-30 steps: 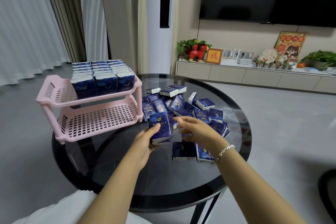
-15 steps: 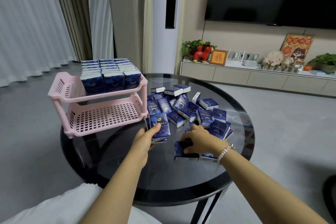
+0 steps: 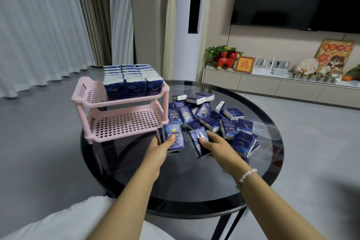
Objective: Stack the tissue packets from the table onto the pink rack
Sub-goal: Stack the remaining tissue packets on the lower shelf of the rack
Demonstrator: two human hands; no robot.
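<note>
Pearl bracelet (image 3: 247, 175), white garment (image 3: 58, 222)

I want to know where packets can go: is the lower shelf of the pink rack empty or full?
Empty. The lower shelf shows only its bare pink grid, while the upper shelf holds rows of tissue packets.

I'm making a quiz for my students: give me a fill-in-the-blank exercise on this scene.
1. The pink rack has ___ tiers.
2. Standing tissue packets fill part of the rack's ___ tier.
3. The left hand holds a packet stack, and the right hand grips ___.
4. The loose packets lie on a round ___ table.

Missing words: two; upper; another packet; glass
</note>
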